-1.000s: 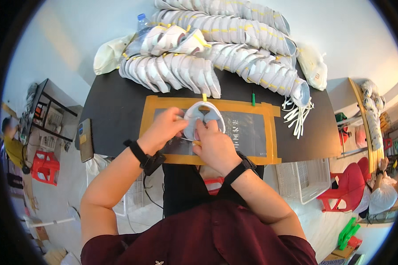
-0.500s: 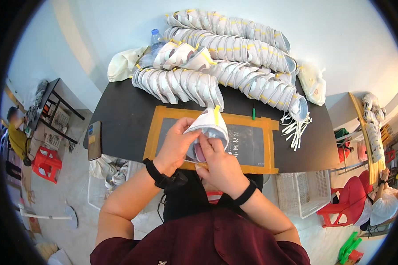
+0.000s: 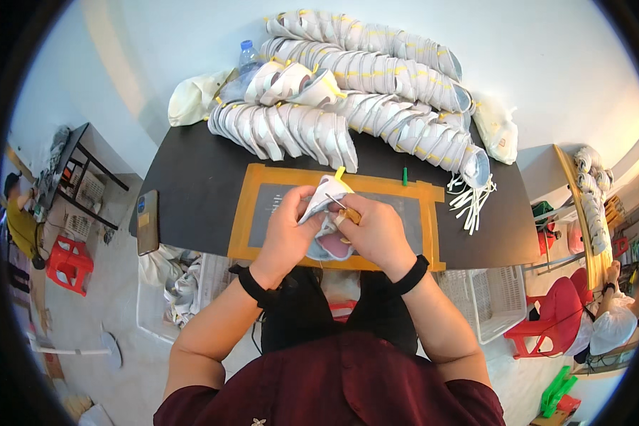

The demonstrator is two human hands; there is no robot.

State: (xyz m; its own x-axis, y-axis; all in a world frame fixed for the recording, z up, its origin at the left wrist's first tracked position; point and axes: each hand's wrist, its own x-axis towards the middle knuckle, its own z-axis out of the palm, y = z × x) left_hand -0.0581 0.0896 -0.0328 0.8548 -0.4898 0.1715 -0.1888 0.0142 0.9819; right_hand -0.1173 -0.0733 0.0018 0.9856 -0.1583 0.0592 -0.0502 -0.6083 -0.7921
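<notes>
A white and grey shoe upper (image 3: 324, 238) with a yellow tab hangs between my hands over the near part of the table mat. Its pale blue lining and a pinkish patch show inside. My left hand (image 3: 289, 226) is closed on its left edge, thumb and fingers pinching the rim. In my right hand (image 3: 378, 231) is a small tool with a yellowish-brown handle (image 3: 349, 214) and a thin metal shaft pointing up and left against the upper. My right fingers are curled round that handle, and its exact kind is not clear. Rows of nested shoe uppers (image 3: 284, 131) lie behind.
Tan tape frames the dark mat (image 3: 397, 226) on the black table (image 3: 486, 234). A phone (image 3: 148, 221) lies at the left edge, a green slim tool (image 3: 405, 176) beyond the mat. White strips (image 3: 472, 206) hang at right. Crates (image 3: 486, 302) stand below. Other people sit at both sides.
My right hand has come out of the upper's opening and moved up and right, now showing the thin-shafted tool. The upper has tilted and folded between my hands.
</notes>
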